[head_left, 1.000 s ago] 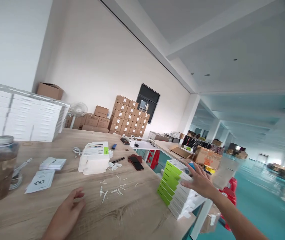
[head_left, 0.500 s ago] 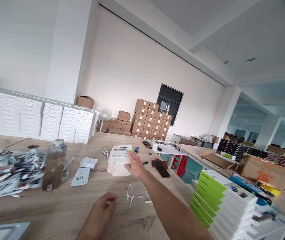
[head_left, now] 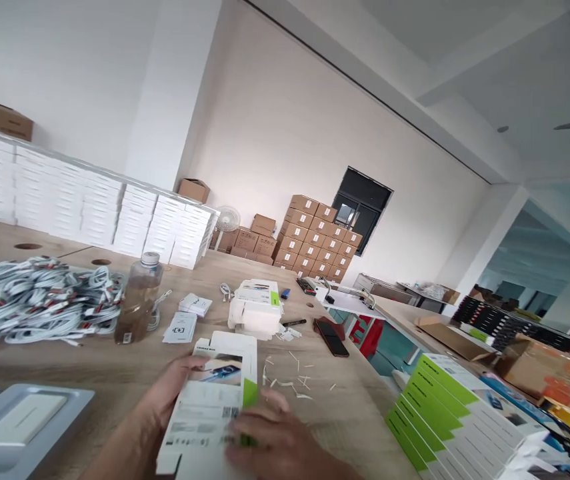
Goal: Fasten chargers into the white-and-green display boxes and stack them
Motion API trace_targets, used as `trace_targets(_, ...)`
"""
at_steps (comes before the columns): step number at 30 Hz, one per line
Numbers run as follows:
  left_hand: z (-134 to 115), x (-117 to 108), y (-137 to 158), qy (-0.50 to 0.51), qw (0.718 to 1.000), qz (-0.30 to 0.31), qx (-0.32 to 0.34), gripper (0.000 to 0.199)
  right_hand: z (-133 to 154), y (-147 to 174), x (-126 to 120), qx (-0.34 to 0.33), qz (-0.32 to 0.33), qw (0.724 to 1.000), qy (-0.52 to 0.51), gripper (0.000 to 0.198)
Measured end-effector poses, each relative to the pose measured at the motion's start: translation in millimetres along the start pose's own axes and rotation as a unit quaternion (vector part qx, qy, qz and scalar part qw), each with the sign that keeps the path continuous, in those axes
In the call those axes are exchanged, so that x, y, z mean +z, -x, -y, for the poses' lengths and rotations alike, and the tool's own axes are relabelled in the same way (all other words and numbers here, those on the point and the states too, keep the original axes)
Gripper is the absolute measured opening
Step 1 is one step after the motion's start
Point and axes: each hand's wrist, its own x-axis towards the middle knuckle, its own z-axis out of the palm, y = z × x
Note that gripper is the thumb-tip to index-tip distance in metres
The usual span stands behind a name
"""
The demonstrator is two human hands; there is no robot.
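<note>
A white and green packaging box (head_left: 209,393) with a printed picture and an end flap standing out at its far end is held up in front of me. My left hand (head_left: 172,387) grips its left edge, thumb over the printed face. My right hand (head_left: 269,440), smeared by motion, has its fingers curled over the right side. Beyond lie more flat white and green boxes (head_left: 255,319) in a small pile. Thin white scraps (head_left: 287,383) are scattered to the right of the held box.
Left are a heap of white cables (head_left: 39,300), a bottle (head_left: 139,300), leaflets (head_left: 179,327) and a grey tray (head_left: 72,400) holding a white device. A phone (head_left: 332,340) and pen (head_left: 295,323) lie near the table's right edge. Stacked green-white boxes (head_left: 445,413) stand at right.
My right hand has come back from the flat pile with a box now between my hands. My left hand has closed on its edge. The view has shifted left and tilted.
</note>
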Motion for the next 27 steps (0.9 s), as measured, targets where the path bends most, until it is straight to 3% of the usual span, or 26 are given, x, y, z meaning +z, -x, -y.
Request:
trace_targets(1,2.4,0.1,0.4,-0.015,1.000,0.000,-0.007,0.025,4.8,-0.5,-1.0,0.008,0.011,0.999,-0.036,0.038)
trace_targets(3,9.5,4.4,-1.1,-0.030,1.000,0.007,0.005,0.024,-0.1,-5.0,-4.5,0.100,-0.008,0.990,-0.095,0.042)
trace_targets(6,21.0,15.1,-5.6,-0.069,0.997,0.032,0.008,0.028,-30.9,-11.6,-3.2,0.288,-0.080,0.943,-0.144,0.045)
trace_targets(8,26.5,19.3,-9.2,-0.099,0.994,0.039,0.004,0.028,-52.4,-10.6,6.3,0.336,-0.080,0.913,-0.217,0.036)
trace_targets(11,31.3,20.1,-14.3,-0.141,0.989,0.041,-0.007,0.024,-70.5,0.7,26.2,0.330,-0.035,0.871,-0.362,0.025)
trace_targets(14,34.3,23.8,-15.9,-0.170,0.984,0.046,-0.031,0.023,-75.0,16.4,39.0,0.341,-0.021,0.834,-0.434,0.025)
trace_targets(19,33.5,36.2,-9.3,-0.224,0.973,0.033,-0.048,0.016,-74.2,26.8,45.5,0.368,-0.041,0.835,-0.407,0.023)
trace_targets(21,30.5,35.2,-6.8,-0.248,0.966,0.049,-0.055,0.017,-73.7,25.9,46.9,0.356,-0.017,0.818,-0.452,0.026)
trace_targets(25,26.1,25.5,-4.7,-0.329,0.940,0.069,-0.064,0.021,-76.0,24.3,45.9,0.358,0.061,0.716,-0.597,0.040)
trace_targets(27,26.3,23.6,-4.5,-0.353,0.931,0.066,-0.059,0.024,-77.6,24.1,43.0,0.387,0.048,0.666,-0.636,0.041)
